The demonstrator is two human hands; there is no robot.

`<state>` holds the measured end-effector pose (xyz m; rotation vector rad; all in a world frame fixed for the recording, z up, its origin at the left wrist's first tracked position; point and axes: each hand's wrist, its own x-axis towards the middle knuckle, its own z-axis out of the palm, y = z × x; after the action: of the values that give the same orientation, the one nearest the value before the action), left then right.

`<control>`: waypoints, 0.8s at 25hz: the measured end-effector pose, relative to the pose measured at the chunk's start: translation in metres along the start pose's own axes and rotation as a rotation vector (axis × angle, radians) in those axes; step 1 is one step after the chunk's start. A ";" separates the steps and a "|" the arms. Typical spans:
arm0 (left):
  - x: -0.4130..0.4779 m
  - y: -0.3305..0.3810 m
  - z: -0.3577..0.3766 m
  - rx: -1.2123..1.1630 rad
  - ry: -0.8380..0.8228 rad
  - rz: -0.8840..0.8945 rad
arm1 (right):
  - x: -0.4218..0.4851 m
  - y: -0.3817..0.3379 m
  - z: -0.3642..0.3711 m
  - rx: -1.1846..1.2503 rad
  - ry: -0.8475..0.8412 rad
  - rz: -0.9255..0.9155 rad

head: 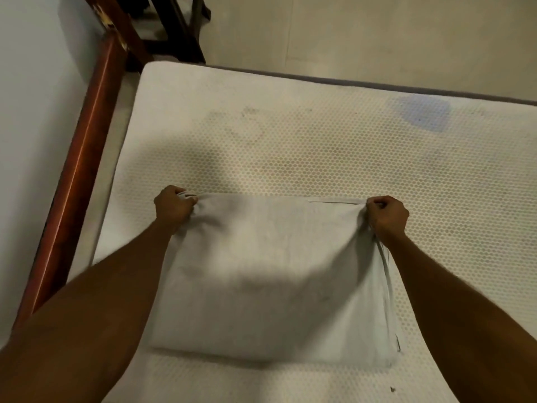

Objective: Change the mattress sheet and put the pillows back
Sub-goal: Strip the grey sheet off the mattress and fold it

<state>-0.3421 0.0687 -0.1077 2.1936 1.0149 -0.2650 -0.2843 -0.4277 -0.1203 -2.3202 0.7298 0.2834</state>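
A folded pale grey sheet [270, 274] lay on the bare mattress [319, 146], near the edge closest to the person and a little left of the middle of the view. The left hand [173, 205] had its grip clenched round the far left corner of the sheet, fingers curled over bunched cloth, and the right hand [388, 215] was grasping the far right corner in the same way, with folds gathered under its fist. Both forearms reached forward from the bottom corners of the view, one along each side of the sheet. The far edge of the sheet ran taut and nearly straight between the two fists, while the near folded edge rested flat on the mattress; several stacked layers showed along the sheet's right side. The mattress carried a white cover with a honeycomb pattern, and a bluish stain [421, 113] sat on it towards the far right. A reddish wooden bed frame [84, 158] ran along the mattress's left side, against a pale wall [37, 82]. Beyond the far end of the mattress lay a light floor [377, 33], with dark wooden furniture legs [177, 27] at the upper left.
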 end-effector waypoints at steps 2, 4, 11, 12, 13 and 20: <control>-0.001 -0.002 0.002 0.006 -0.006 -0.009 | -0.008 -0.002 0.001 -0.052 0.019 -0.062; -0.002 0.000 0.003 0.028 -0.004 0.003 | -0.008 -0.003 0.004 -0.090 0.042 -0.084; -0.039 -0.001 0.004 0.293 -0.076 0.316 | -0.049 -0.021 0.013 -0.247 -0.022 -0.137; -0.049 0.000 0.009 0.391 -0.067 0.396 | -0.062 -0.024 0.018 -0.268 -0.019 -0.177; -0.057 0.004 0.015 0.480 -0.064 0.487 | -0.076 -0.027 0.024 -0.298 -0.014 -0.203; -0.105 0.076 0.058 0.714 -0.509 0.696 | -0.227 -0.015 0.062 -0.437 -0.188 -0.418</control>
<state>-0.3512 -0.0659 -0.0654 2.7187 -0.1920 -0.8931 -0.4620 -0.2804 -0.0714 -2.7348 0.0805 0.4978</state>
